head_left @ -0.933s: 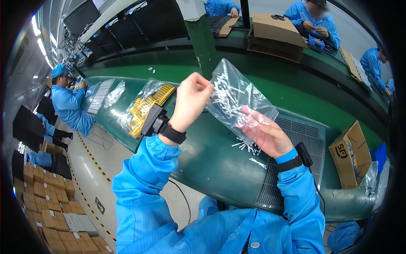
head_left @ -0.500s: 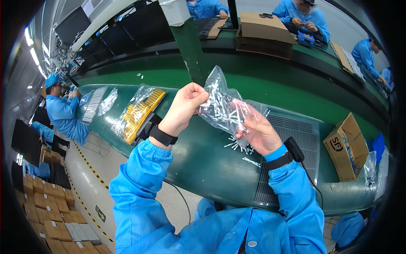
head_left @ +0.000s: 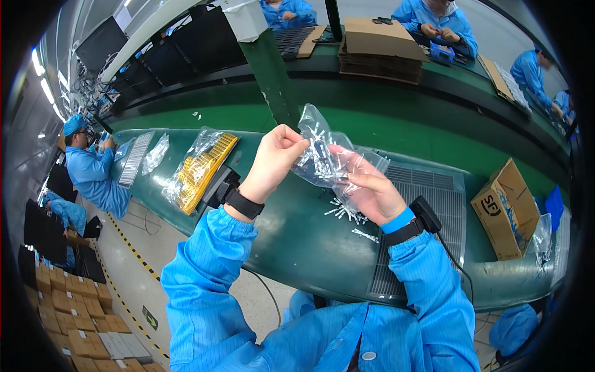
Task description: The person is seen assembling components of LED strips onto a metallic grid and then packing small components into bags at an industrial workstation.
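Between my hands, above the green bench, hangs a clear plastic bag [head_left: 319, 158] holding many small white-and-dark stick-like parts. My left hand [head_left: 276, 158] pinches the bag's left edge between thumb and fingers. On the other side my right hand [head_left: 372, 189] grips the bag, its thumb on the front and its fingers seen partly through the film. Below the bag a loose pile of the same small parts [head_left: 344, 211] lies on the bench, with a few more [head_left: 365, 235] apart from it nearer me.
A grey slotted tray [head_left: 427, 204] lies right of the pile, partly behind my right forearm. Yellow slotted trays [head_left: 207, 173] in clear film sit at the left. An open cardboard box [head_left: 499, 217] stands at the right. Co-workers in blue sit around the benches, one [head_left: 90, 164] at the left.
The bag has sunk slightly, and its lower part has drawn in around my right hand. My left hand still pinches its edge. The whole view has shifted a little.
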